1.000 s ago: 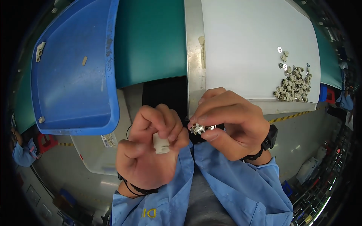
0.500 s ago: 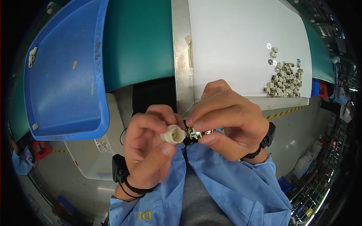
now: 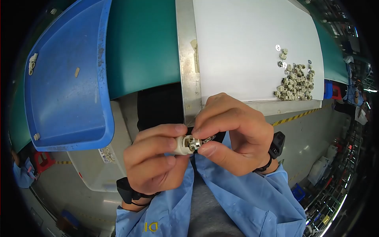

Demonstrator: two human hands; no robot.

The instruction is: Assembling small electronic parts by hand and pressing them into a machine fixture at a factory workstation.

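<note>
Just in front of my body, my left hand is closed on a small cream cylindrical socket housing, with thumb and fingers around it. The housing's open end faces right. My right hand pinches a small cream-and-metal contact insert between thumb and forefinger. The insert's left end sits at the mouth of the housing, at least partly inside it. Fingertips hide part of both pieces, so how deep the insert goes cannot be seen.
A heap of small cream-and-metal parts lies on the white work surface at right. At left, a blue tray holds a few cream pieces. A metal strip edges the white surface, beside a green mat.
My hands have come together. The housing has turned from facing me to facing right, and the insert, held just apart before, has entered its mouth.
</note>
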